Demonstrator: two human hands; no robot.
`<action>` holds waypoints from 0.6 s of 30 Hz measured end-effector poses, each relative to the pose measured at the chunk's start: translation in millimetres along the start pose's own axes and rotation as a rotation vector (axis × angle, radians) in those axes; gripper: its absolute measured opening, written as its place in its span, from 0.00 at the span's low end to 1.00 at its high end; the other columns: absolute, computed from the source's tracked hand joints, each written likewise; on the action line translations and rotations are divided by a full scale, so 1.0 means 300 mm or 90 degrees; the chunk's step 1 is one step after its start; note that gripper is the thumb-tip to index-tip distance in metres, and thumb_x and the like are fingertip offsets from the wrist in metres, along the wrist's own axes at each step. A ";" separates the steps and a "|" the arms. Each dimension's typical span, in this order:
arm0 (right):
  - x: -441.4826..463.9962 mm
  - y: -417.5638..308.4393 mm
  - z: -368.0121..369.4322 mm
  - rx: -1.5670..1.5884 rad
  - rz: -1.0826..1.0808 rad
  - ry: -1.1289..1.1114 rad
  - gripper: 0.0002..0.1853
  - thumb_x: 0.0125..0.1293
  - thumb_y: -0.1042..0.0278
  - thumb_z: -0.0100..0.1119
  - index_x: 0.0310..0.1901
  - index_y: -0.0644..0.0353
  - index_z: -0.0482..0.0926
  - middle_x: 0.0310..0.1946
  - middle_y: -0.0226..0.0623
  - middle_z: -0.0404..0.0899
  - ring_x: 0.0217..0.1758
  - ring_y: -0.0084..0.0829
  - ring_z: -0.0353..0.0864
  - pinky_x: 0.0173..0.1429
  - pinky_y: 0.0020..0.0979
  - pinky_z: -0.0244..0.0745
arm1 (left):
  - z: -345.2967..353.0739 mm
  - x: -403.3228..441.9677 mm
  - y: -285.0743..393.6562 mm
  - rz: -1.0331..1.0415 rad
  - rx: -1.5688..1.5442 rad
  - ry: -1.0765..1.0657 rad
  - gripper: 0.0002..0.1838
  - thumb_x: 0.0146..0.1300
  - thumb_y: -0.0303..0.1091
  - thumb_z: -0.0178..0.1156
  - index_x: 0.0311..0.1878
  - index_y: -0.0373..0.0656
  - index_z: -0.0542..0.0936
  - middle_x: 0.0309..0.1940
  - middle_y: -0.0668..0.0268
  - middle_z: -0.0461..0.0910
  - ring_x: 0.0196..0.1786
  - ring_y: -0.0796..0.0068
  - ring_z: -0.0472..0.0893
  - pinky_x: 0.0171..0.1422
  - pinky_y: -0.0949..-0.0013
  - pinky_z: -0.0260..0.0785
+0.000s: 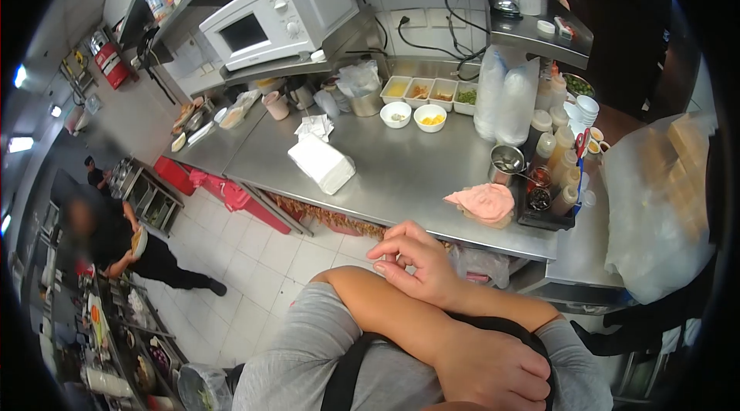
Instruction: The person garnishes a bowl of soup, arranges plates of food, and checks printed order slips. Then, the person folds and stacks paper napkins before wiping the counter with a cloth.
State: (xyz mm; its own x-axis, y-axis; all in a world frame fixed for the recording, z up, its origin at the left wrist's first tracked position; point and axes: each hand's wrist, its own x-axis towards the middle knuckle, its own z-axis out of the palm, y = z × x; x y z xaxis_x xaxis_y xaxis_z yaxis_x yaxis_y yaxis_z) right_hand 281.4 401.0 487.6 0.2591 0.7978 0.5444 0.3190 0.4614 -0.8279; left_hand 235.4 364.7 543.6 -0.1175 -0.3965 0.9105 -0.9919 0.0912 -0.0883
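Note:
My forearms are crossed in front of my grey shirt [301,349]. My right hand [416,265] rests over the left forearm near the counter's front edge, its fingers loosely bent and apart with nothing in them. Lower down, my left hand [493,365] lies against my body beside a black strap [543,342]. Its fingers are folded, and whatever they grip is hidden. Beyond the right hand, a pink cloth [486,203] lies on the steel counter [401,172]. A white stack that looks like paper napkins [322,163] sits farther left.
Squeeze bottles [566,141] stand in a dark caddy at right, near a metal pot [506,161]. Two white bowls [395,115] sit before food containers [420,89]. A microwave [281,14] is on the shelf. A person in dark clothes [116,234] stands at left holding a dish.

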 end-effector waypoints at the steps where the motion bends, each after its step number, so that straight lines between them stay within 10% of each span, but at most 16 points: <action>1: 0.001 -0.001 0.001 0.001 0.004 -0.001 0.09 0.60 0.77 0.61 0.43 0.59 0.79 0.42 0.34 0.69 0.39 0.21 0.74 0.37 0.21 0.75 | -0.029 0.011 0.001 -0.002 -0.006 -0.045 0.13 0.68 0.32 0.46 0.35 0.36 0.78 0.38 0.58 0.77 0.37 0.64 0.76 0.41 0.65 0.70; 8: -0.007 0.002 0.011 0.007 0.023 -0.005 0.09 0.58 0.81 0.60 0.41 0.60 0.80 0.42 0.35 0.70 0.41 0.20 0.75 0.37 0.20 0.74 | -0.052 0.041 0.001 0.026 -0.003 -0.075 0.14 0.68 0.32 0.44 0.29 0.39 0.75 0.33 0.59 0.75 0.31 0.67 0.73 0.34 0.67 0.65; 14: -0.007 0.035 -0.003 0.323 0.183 -0.293 0.22 0.69 0.58 0.52 0.60 0.62 0.70 0.53 0.39 0.73 0.52 0.26 0.74 0.58 0.30 0.70 | -0.046 0.049 0.003 0.034 -0.001 -0.039 0.14 0.68 0.31 0.45 0.27 0.40 0.74 0.29 0.61 0.73 0.28 0.68 0.71 0.30 0.68 0.62; 18: -0.043 0.069 -0.002 0.295 0.051 -0.340 0.32 0.72 0.45 0.42 0.64 0.66 0.64 0.58 0.42 0.70 0.60 0.31 0.71 0.65 0.34 0.63 | -0.034 0.033 0.016 0.010 0.022 -0.043 0.13 0.68 0.30 0.46 0.27 0.40 0.74 0.27 0.63 0.72 0.28 0.69 0.71 0.30 0.69 0.61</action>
State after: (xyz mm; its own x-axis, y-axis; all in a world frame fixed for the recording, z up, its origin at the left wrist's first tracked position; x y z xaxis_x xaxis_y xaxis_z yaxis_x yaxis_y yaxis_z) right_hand 285.3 400.1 463.6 -0.2540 0.8626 0.4374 -0.1335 0.4166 -0.8992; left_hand 230.0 370.4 556.3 -0.1355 -0.4558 0.8797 -0.9908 0.0673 -0.1177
